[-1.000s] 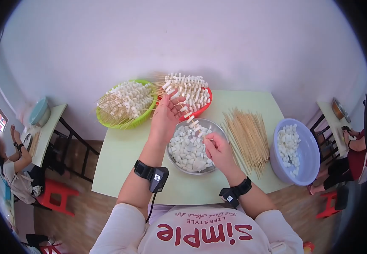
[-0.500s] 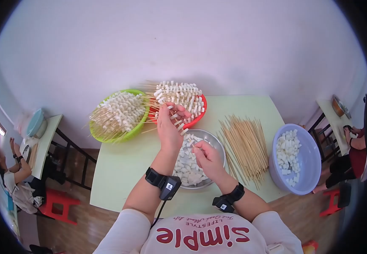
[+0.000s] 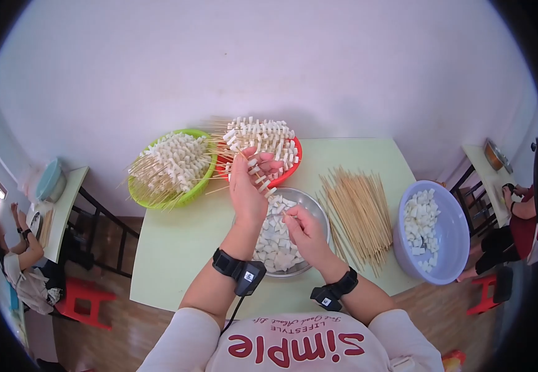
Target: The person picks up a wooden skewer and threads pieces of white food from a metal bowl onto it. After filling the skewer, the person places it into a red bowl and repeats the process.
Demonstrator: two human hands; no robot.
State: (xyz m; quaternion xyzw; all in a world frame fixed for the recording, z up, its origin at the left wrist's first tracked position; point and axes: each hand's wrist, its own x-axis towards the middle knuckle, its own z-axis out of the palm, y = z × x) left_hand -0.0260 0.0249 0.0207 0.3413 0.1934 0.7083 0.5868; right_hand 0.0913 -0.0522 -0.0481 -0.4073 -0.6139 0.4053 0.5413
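"How is the left arm placed?"

"The left arm [image 3: 210, 283] crosses the near edge of the desk [image 3: 173, 248] and slants toward the far edge. The left hand [image 3: 249, 189] is at its end, fingers curled."

"And the right?"

"The right arm [image 3: 368, 297] comes over the near edge too, angled inward. The right hand [image 3: 306, 234] sits closer to that edge, thumb and fingertips pinched together."

"Are the two touching?"

"No, they're apart, though near each other, the left one farther out."
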